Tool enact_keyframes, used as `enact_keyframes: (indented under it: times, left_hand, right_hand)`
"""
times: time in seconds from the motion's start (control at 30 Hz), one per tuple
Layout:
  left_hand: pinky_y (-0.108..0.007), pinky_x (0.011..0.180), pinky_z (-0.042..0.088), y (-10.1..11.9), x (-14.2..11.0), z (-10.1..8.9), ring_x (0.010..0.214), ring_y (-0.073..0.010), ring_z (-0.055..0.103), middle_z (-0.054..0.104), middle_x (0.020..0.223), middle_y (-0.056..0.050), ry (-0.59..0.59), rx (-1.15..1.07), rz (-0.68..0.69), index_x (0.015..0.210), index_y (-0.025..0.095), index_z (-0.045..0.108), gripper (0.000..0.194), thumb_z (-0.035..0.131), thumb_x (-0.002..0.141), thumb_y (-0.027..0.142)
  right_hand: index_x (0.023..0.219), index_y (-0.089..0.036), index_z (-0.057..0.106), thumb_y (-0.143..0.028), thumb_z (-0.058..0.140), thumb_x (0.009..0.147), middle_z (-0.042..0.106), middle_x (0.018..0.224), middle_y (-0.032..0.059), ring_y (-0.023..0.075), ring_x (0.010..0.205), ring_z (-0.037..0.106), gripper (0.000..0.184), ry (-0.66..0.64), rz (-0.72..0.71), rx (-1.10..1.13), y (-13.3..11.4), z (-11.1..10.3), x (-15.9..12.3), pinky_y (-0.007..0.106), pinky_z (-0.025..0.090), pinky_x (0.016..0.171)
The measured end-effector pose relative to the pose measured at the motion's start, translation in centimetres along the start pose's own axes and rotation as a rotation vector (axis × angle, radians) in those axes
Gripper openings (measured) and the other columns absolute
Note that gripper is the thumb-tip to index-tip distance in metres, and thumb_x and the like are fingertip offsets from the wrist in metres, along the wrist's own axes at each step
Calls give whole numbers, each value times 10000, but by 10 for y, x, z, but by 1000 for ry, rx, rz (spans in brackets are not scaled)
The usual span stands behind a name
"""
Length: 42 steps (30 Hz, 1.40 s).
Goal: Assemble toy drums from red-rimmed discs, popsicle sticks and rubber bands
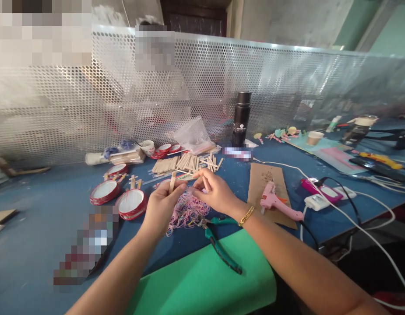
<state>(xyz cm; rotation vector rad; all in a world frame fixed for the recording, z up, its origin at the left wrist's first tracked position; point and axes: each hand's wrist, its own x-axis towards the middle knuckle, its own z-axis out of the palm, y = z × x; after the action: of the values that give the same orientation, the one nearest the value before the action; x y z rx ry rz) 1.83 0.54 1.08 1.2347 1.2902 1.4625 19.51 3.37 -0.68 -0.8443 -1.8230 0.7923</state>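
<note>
My left hand [164,203] pinches a flat wooden craft stick [172,181] that stands up between thumb and fingers. Close beside it, my right hand [213,190] has its thumb and fingertips drawn together; what they grip is too small to make out. Under both hands lies a tangled heap of pink and purple string [189,210]. Green-handled pliers [220,249] rest just in front of the heap, partly on a green sheet [205,273]. Behind my hands is a spread of loose craft sticks [185,163]. Small red-rimmed drums [132,203] sit left of my left hand.
On the right, a pink glue gun [277,202] lies on cardboard [255,183], with white cables and a power strip [317,201] beyond. A black bottle [241,120] stands before the perforated metal screen [205,74]. A person is behind the screen. A paper cup [315,138] stands farther right.
</note>
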Motion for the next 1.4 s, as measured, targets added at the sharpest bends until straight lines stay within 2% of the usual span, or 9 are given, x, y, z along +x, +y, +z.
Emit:
enact_keyframes:
  times: [0.1, 0.17, 0.3, 0.53, 0.63, 0.83, 1.13, 1.27, 1.4]
  left_hand:
    - [-256, 620, 430, -4, 1, 0, 735, -188, 585, 724, 763, -43, -5, 89, 56, 822, 202, 825, 308, 896, 645, 444]
    - [-262, 632, 437, -4, 1, -1, 766, -207, 602, 736, 782, -51, -46, 116, 29, 796, 209, 828, 295, 900, 643, 450]
    - [-245, 524, 349, -5, 0, -1, 615, -166, 525, 662, 655, -20, -107, 102, -62, 701, 204, 798, 293, 945, 585, 430]
    - [-236, 515, 301, 0, 5, -6, 564, -119, 403, 574, 594, 11, -70, 146, -1, 710, 189, 795, 349, 926, 603, 494]
    - [-242, 517, 295, 4, 7, -9, 569, -123, 400, 564, 594, 7, -51, 171, 16, 673, 189, 780, 363, 927, 588, 509]
    - [-243, 503, 267, 2, 7, -9, 537, -120, 376, 527, 559, 23, -113, 236, 26, 677, 201, 767, 363, 911, 613, 529]
    - [-246, 494, 248, 3, 7, -12, 498, -110, 326, 412, 514, 65, -146, 411, -10, 599, 213, 583, 392, 793, 674, 535]
    - [-263, 510, 285, 0, 11, -19, 496, -136, 416, 487, 547, 62, -204, 617, -16, 751, 208, 700, 250, 713, 675, 446]
    - [-264, 509, 263, 1, 12, -22, 469, -142, 403, 425, 522, 94, -237, 665, -38, 1057, 200, 794, 450, 677, 645, 338]
  right_hand:
    - [1118, -258, 537, -240, 761, 883, 707, 889, -21, 170, 830, 714, 326, 11, -22, 3, 2, -1, -2, 286, 542, 767]
    - [1118, -257, 539, -241, 758, 881, 718, 896, -14, 172, 839, 711, 323, 34, -39, 2, 3, 0, -2, 295, 547, 790]
    - [1135, -251, 546, -230, 745, 877, 728, 879, -11, 170, 821, 700, 326, 61, -61, 25, 5, 3, -2, 302, 554, 809]
    - [1181, -265, 541, -77, 696, 803, 770, 1115, 22, 169, 806, 676, 449, 79, -76, -65, -6, -5, -3, 381, 537, 946]
    - [1159, -266, 544, -54, 671, 811, 780, 1074, 20, 194, 928, 701, 426, 84, -84, -90, -9, -7, -3, 411, 505, 1018]
    - [1061, -252, 552, -190, 740, 882, 760, 905, 1, 182, 865, 733, 267, 12, -11, 43, -2, -3, -2, 309, 545, 786]
    - [1048, -250, 548, -154, 785, 827, 767, 884, -13, 176, 801, 724, 338, 75, 41, 75, 6, -3, -1, 316, 549, 788]
    - [1051, -247, 541, -143, 772, 827, 762, 875, -6, 178, 816, 725, 338, 137, 37, 1, 10, -5, 1, 303, 529, 758]
    - [1047, -244, 545, -145, 771, 836, 762, 859, -19, 145, 664, 649, 325, 163, 30, -110, 8, -8, 1, 299, 495, 706]
